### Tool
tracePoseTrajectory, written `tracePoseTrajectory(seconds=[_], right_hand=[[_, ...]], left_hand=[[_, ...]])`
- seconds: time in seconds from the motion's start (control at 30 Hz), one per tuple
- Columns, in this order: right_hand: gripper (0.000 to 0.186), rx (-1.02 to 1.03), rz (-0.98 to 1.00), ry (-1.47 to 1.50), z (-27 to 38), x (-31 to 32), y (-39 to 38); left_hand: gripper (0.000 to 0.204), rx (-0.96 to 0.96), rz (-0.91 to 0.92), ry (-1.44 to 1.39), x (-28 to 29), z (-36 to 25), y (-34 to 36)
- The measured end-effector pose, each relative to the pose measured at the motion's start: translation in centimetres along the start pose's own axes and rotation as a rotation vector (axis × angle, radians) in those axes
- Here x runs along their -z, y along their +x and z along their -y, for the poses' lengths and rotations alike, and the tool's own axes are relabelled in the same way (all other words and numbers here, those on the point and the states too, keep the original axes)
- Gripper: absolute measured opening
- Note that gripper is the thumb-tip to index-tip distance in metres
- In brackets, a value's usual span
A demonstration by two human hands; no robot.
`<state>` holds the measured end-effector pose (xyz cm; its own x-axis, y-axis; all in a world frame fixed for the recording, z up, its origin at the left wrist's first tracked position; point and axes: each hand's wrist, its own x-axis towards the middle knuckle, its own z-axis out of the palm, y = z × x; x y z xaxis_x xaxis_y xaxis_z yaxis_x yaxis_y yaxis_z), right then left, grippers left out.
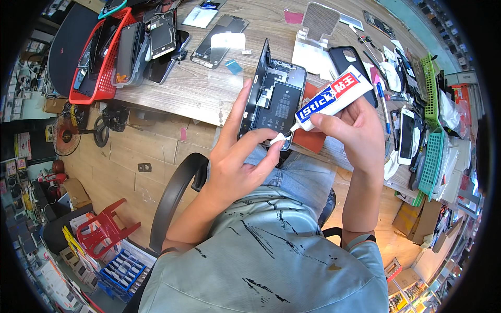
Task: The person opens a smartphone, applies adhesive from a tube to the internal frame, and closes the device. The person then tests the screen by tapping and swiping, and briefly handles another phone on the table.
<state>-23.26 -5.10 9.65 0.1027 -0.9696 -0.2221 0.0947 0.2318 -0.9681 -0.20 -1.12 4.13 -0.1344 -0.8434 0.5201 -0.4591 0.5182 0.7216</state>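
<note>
Left grip (233,163) pinches a small white piece (277,138), right grip (361,131) a tube (332,100) — white, blue-and-red label.

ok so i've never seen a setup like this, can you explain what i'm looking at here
There's no machine: these are a person's own bare hands. The single round-edged picture comes from a wide fisheye camera worn on their head, looking down, so straight edges bend near the rim.

The right hand holds a white tube with a blue and red label, its nozzle aimed at an opened phone. The left hand pinches a small white piece, perhaps the tube's cap, at the phone's near end.

On the wood-grain table lie a red basket of phones, a black phone case and a white phone.
</note>
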Motion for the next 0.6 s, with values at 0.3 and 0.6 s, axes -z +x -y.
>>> tracePoseTrajectory(seconds=[0.3, 0.6], right_hand=[[0.051, -0.046, 0.027, 0.033, -0.21, 0.45, 0.49], [0.042, -0.079, 0.046, 0.056, -0.95, 0.80, 0.95]], left_hand=[[0.021, -0.014, -0.006, -0.006, -0.01, -0.04, 0.12], [0.022, -0.005, -0.009, -0.031, -0.05, -0.02, 0.06]])
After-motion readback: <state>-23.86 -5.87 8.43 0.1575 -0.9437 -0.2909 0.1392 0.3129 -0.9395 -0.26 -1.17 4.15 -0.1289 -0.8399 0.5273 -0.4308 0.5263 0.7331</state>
